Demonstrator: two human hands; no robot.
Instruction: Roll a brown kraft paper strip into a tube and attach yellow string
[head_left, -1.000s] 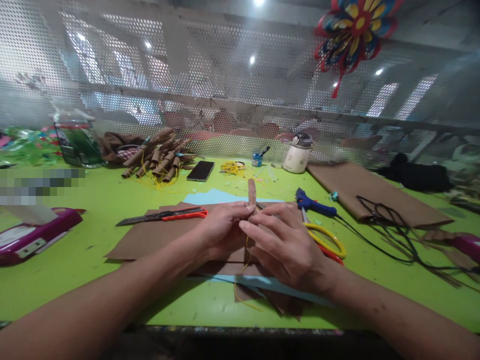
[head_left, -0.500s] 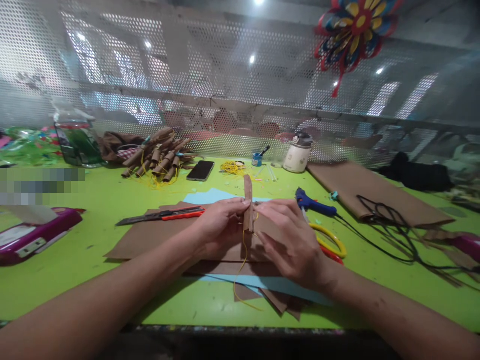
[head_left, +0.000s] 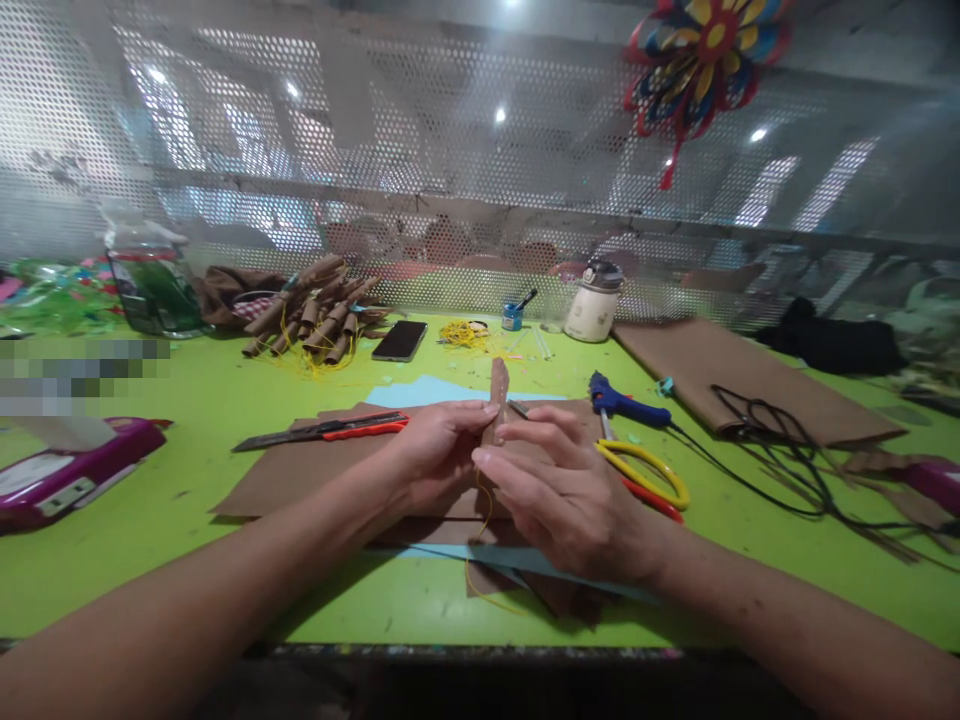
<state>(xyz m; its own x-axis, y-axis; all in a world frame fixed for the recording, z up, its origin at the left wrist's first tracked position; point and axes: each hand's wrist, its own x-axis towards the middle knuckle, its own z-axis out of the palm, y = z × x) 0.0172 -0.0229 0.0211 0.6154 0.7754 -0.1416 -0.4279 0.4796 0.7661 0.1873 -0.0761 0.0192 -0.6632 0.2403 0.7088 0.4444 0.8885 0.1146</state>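
Between my hands, above the brown paper sheets [head_left: 300,477], a small brown paper roll [head_left: 499,380] stands nearly upright. My left hand [head_left: 435,450] is closed around it, its thumb and fingers pinching it from the left. The fingers of my right hand [head_left: 570,480] are bent against the roll's lower front, covering part of it. A thin yellow string [head_left: 487,510] hangs from the roll down over the sheets. Yellow-and-red-handled scissors [head_left: 652,470] lie beside my right hand, partly hidden by it. A red-and-black utility knife [head_left: 330,430] rests on the sheets near my left wrist.
A blue glue gun [head_left: 630,406] with a black cord lies right of the sheets. Farther back are a bundle of brown paper rolls [head_left: 322,315], a phone [head_left: 400,341], yellow string [head_left: 463,334], and a white jar [head_left: 592,305]. A purple power strip [head_left: 82,470] is at left.
My right hand's fingers have moved left and across the lower front of the paper roll. The roll has turned slightly; my left hand keeps its hold.
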